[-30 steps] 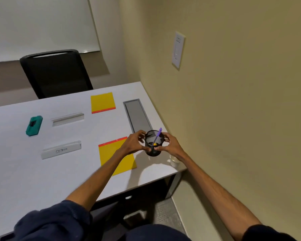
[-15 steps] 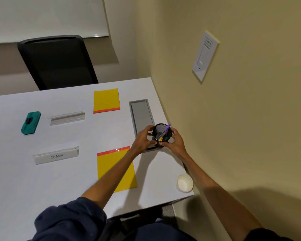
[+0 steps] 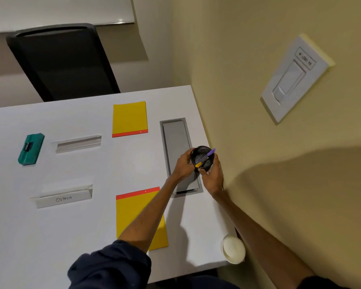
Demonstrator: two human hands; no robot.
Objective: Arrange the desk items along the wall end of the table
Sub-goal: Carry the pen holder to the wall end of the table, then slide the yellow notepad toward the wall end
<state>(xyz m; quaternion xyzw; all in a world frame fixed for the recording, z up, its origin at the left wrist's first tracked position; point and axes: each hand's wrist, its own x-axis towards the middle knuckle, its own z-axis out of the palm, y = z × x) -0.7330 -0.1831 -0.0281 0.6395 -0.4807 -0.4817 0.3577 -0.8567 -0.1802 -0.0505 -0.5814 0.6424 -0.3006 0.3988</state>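
Both hands are wrapped round the cup (image 3: 202, 158), a black mesh pen holder at the right edge of the worktop (image 3: 92, 236), hard by the wall (image 3: 258, 184); the left hand (image 3: 182, 166) grips its left side and the right hand (image 3: 212, 176) its near-right side, fingers curled against the mesh; whether the base is down on the worktop or a little above it I cannot tell, the hands hide it. A purple pen (image 3: 205, 157) leans inside, its long axis running from near-left up to far-right, tip toward the wall. The cup sits over the right rim of the grey tray (image 3: 176, 142) let into the top, whose long axis runs near to far, parallel with the wall; so the cup is already at the wall end, and I judge the coming move a small one, a nudge right or a straight set-down, with the right hand between cup and wall and so the one likelier to be pinched. The rest lies well to the left of the hands: two yellow pads (image 3: 129, 118) (image 3: 138, 215), two clear nameplates (image 3: 77, 142) (image 3: 63, 197), a green eraser (image 3: 30, 149); a white paper cup (image 3: 233, 249) stands at the near right corner; for those, the left hand is the nearer.
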